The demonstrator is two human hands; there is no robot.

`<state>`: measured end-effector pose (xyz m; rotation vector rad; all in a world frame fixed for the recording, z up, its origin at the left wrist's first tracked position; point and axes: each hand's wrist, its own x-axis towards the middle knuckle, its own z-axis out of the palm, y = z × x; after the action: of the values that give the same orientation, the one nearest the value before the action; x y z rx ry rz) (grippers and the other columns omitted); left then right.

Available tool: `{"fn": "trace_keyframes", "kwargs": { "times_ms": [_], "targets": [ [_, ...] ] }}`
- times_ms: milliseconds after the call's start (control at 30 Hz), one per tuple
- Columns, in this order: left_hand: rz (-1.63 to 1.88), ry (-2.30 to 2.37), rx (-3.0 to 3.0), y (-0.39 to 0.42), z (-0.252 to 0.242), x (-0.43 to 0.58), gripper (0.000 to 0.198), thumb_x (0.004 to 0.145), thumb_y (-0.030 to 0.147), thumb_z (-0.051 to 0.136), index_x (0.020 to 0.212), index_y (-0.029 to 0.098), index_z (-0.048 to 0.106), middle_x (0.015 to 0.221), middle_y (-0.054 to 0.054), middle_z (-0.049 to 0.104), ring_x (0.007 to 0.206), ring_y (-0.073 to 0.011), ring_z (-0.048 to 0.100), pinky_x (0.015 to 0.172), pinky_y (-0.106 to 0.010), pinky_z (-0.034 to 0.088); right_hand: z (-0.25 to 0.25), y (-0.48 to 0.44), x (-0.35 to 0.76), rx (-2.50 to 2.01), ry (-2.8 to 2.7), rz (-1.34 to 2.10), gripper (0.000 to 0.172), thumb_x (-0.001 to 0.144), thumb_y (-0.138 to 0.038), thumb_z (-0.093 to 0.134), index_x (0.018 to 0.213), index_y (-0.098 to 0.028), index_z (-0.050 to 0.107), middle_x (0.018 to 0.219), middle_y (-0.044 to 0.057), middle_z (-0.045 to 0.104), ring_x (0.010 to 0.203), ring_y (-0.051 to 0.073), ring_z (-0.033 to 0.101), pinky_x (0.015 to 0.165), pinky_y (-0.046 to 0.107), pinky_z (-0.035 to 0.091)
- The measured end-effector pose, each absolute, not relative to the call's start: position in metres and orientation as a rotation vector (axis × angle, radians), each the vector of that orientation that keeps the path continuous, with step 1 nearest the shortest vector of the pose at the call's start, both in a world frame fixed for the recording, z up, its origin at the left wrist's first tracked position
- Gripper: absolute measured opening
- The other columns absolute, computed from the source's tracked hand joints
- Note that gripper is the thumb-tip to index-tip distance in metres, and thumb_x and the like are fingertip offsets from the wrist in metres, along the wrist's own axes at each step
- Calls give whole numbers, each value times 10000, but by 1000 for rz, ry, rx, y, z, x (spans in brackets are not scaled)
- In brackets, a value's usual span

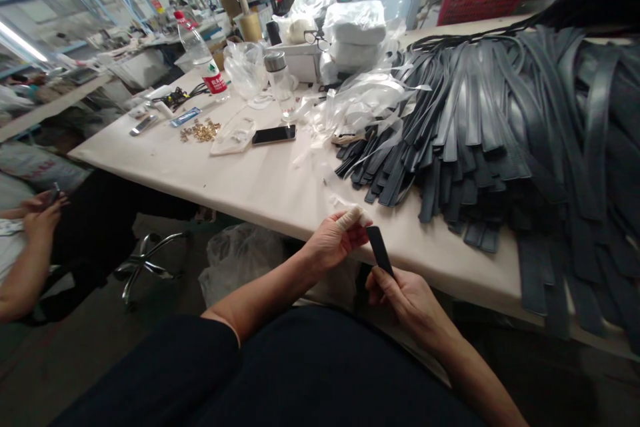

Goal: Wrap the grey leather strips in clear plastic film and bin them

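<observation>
Just over the near edge of the cream-covered table (250,173), the right hand (400,290) is gripping one flat, matt black strap (381,250), thumb and fingers closing on its lower part. The strap is tilting up toward the left hand (335,238), its blunt end standing free, probably so that the tip is lying within easy reach of the other fingers. The left hand is pinching one small, whitish, filmy scrap (364,215) beside that tip; whether its fingers are also touching the strap, I cannot tell.

Along the table's right end, a thick heap of dark grey, leather-like straps (475,113) is spreading, too many to count, some hanging over the near edge. They are mostly lying lengthwise with their ends toward the person, seemingly for picking up singly. Crumpled clear plastic film (357,103) is lying against the heap's left side.

Farther left, one black-screened phone (274,135) is resting beside one flat, clear plastic bag (233,135). One loose pile of small brass-coloured pieces (203,131), uncountable here, is sitting toward the left corner. Behind these, one clear, red-labelled plastic bottle (205,60) and one grey-lidded glass jar (280,83) are standing.
</observation>
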<state>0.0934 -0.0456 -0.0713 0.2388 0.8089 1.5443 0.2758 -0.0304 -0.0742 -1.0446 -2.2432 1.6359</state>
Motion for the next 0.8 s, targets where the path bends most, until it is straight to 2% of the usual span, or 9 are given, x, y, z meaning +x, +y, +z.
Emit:
{"fn": "trace_keyframes", "kwargs": {
  "times_ms": [333, 433, 567, 800],
  "targets": [
    [1566, 832, 274, -47, -71, 98, 504, 485, 457, 953, 711, 133, 641, 683, 9, 674, 611, -104, 638, 643, -223, 518, -73, -24, 274, -1043, -2269, 1536, 578, 962, -665, 338, 800, -207, 651, 649, 43, 693, 599, 196, 626, 521, 269, 441],
    [1567, 840, 298, -48, -71, 99, 493, 503, 456, 947, 727, 133, 648, 683, 8, 674, 619, -104, 635, 654, -225, 515, -73, -24, 273, -1044, -2304, 1521, 564, 969, -638, 337, 790, -205, 651, 640, 41, 692, 594, 198, 629, 549, 281, 442],
    [1550, 870, 333, -52, -71, 99, 466, 542, 456, 930, 749, 124, 678, 728, -11, 699, 637, -109, 638, 671, -234, 509, -70, -23, 272, -1059, -2345, 1533, 572, 967, -631, 316, 758, -206, 638, 618, 38, 679, 533, 185, 596, 491, 275, 408],
    [1575, 885, 426, -61, -73, 96, 379, 593, 418, 912, 748, 122, 732, 753, -41, 731, 701, -134, 667, 734, -252, 516, -66, -21, 270, -1021, -2461, 1487, 554, 981, -578, 305, 728, -207, 630, 614, 36, 686, 587, 202, 626, 564, 294, 428]
  ]
}}
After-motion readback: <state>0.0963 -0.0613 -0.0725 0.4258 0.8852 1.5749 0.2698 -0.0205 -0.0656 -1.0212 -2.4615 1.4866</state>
